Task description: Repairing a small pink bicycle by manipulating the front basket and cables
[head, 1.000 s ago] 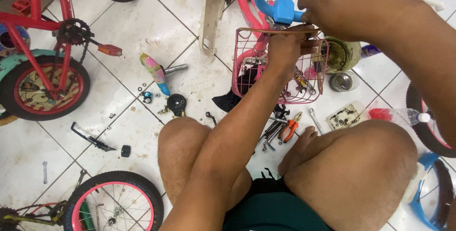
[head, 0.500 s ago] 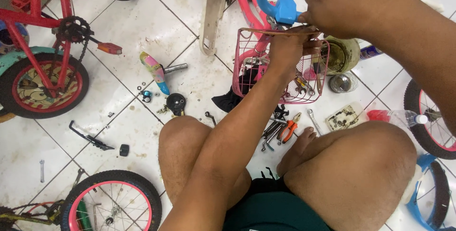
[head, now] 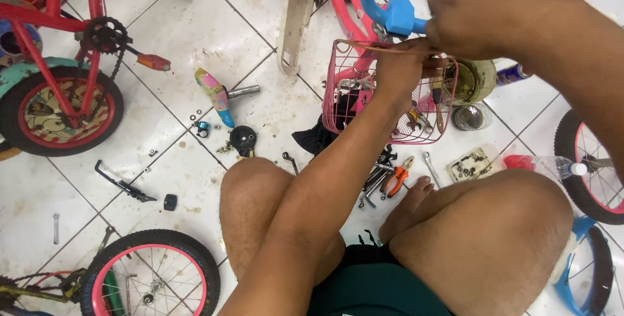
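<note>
Left hand (head: 400,72) pinches the pink basket (head: 364,95) rim from this side; right hand (head: 494,13) is clenched just above at the far rim beside the blue bracket (head: 398,20), both equally close.

Both forearms bare to the elbow and beyond, no sleeves in view. No watch, bracelet, ring or glove on the left hand (head: 400,69) or the right hand (head: 481,13). Light hair along the forearms and on the legs. Legs bare from thigh to foot; one bare foot (head: 408,207) shows, no shoe or sock. Dark green shorts of plain cloth (head: 370,283), with a black drawstring at the waistband.
</note>
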